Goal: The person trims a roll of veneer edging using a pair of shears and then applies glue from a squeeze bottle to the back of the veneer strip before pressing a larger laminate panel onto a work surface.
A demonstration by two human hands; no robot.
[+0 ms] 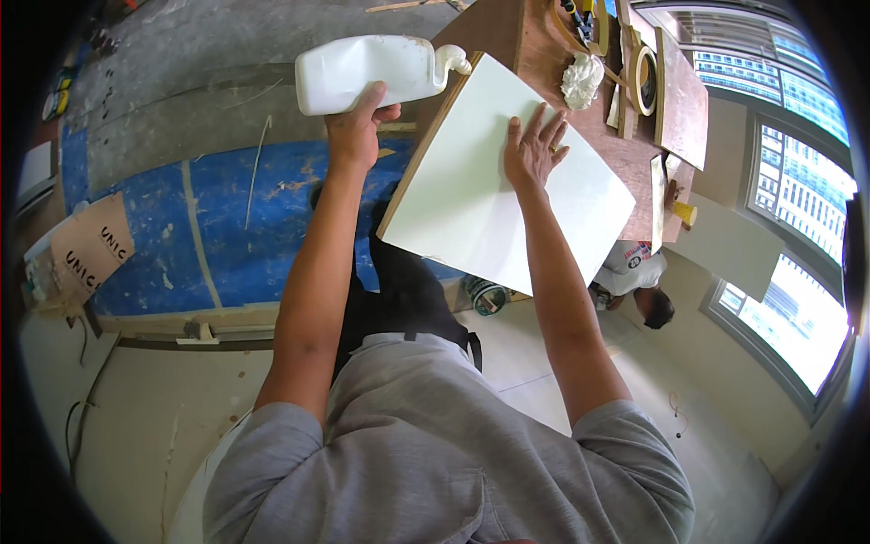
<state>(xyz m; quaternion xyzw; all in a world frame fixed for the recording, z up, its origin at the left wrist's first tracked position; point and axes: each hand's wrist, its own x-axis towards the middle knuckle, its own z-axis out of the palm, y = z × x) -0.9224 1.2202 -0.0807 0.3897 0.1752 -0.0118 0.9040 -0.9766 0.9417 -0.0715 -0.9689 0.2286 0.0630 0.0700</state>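
Note:
A white plastic bottle lies nearly level in my left hand, whose fingers wrap its underside. The bottle's curved spout points right and meets the upper corner of a white board. Brown wood shows along the board's left edge. My right hand rests flat on the white face with its fingers spread, a ring on one of them. Beneath the board is a brown wooden worktop. Whether glue is coming from the spout is too small to tell.
On the worktop lie a crumpled white cloth, a tape roll, pliers and wood strips. Another person crouches by the windows at right. Blue sheeting covers floor at left; a tin stands under the board.

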